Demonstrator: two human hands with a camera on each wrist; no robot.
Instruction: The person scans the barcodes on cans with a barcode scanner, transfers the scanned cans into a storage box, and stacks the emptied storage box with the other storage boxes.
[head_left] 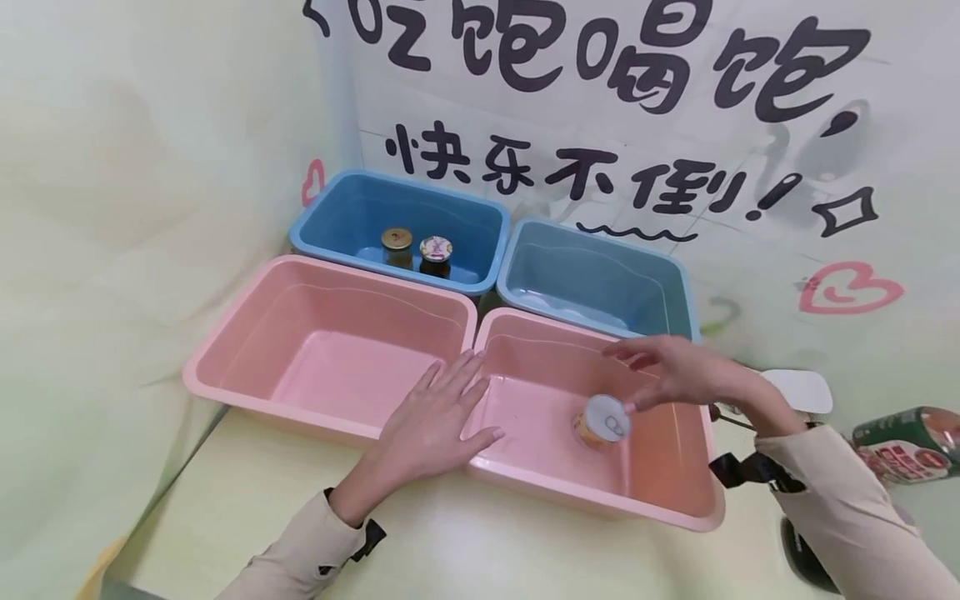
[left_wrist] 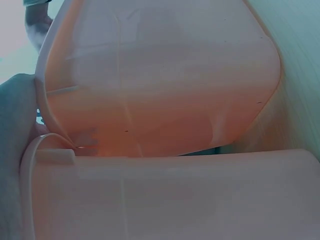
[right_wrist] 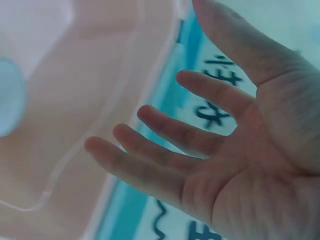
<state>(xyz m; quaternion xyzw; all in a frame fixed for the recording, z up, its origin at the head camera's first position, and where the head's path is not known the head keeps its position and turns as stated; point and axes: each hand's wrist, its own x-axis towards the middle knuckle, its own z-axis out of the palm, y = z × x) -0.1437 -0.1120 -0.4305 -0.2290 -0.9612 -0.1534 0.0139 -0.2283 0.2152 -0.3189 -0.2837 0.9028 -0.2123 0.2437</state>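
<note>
In the head view a can (head_left: 604, 420) with a pull-tab lid stands upright in the right pink bin (head_left: 525, 477). My right hand (head_left: 678, 371) is above that bin's back right part, close to the can, its fingers loosely bent. The right wrist view shows the same hand (right_wrist: 220, 145) with fingers spread and nothing in the palm; the can's pale lid (right_wrist: 10, 97) is at the left edge. My left hand (head_left: 435, 417) lies with straight fingers over the adjoining rims of the right bin and the left pink bin (head_left: 300, 408).
Behind stand a dark blue bin (head_left: 337, 250) holding two lidded jars, one gold-topped (head_left: 397, 240) and one with a patterned lid (head_left: 436, 249), and a lighter blue bin (head_left: 600, 242). At right are a green-and-red container (head_left: 907, 446), a white object (head_left: 798, 390) and a dark object (head_left: 806, 554).
</note>
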